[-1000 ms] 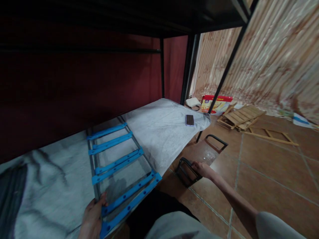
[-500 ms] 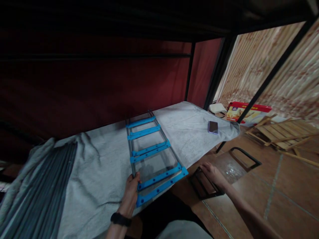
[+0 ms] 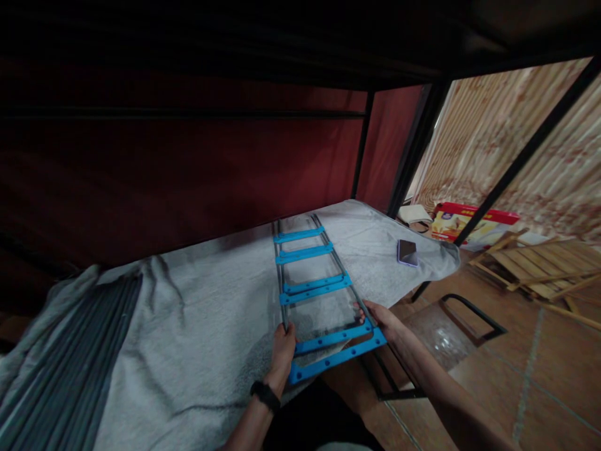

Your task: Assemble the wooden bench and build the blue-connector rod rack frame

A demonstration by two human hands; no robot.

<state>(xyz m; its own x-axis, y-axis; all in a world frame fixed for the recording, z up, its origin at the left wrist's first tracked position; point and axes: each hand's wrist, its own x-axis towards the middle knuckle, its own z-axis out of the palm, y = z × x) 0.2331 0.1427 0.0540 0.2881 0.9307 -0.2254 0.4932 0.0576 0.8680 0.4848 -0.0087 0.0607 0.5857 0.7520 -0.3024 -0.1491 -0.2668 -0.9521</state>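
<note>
Biggest thing in view is the cloth-covered bunk (image 3: 220, 294), and lying across it is the blue-and-grey frame (image 3: 319, 290), far end by the back edge, near end poking out past the front edge. Its blue crosspieces (image 3: 306, 254) all sit on the grey side rails (image 3: 339, 260), so that much looks put together. The bundle of grey rods (image 3: 79, 363) is at the bunk's left end, well apart from the frame, so if they belong to it, that bit isn't done. Left hand (image 3: 282, 351) has its fingers wrapped round the left rail by the nearest crosspieces; right hand (image 3: 382, 319) has hold of the right rail near the frame's front corner. Phone (image 3: 407, 253) is just sitting near the bunk's right end. As for the murky stuff: the upper deck (image 3: 282, 50) is almost pure black, the rods get cut off at bottom left, the frame's far tips are tough to make out, the right hand's grip is partly hidden, and nobody could say whether every joint is snug.
</note>
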